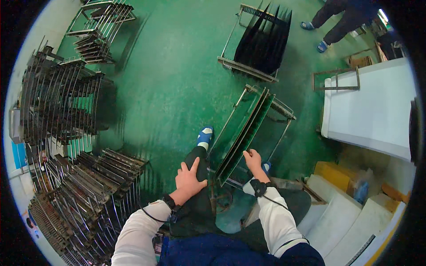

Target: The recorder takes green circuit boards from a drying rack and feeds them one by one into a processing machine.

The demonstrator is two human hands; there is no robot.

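My left hand rests on my dark-trousered left leg, its fingers spread and nothing in it. Just right of a metal slotted rack, my right hand has its fingers curled together. Whether something small lies between those fingertips I cannot make out. Inside the rack a few thin, long, dark green panels stand on edge, leaning slightly. The right fingertips are close to the panels' near part; contact is not plain. A black band with a cable circles each wrist.
Beyond stands another rack filled with black sheets. Metal racks crowd the left side, with more nearer. At right are a white table, a yellow box and pale blocks. A person stands far right.
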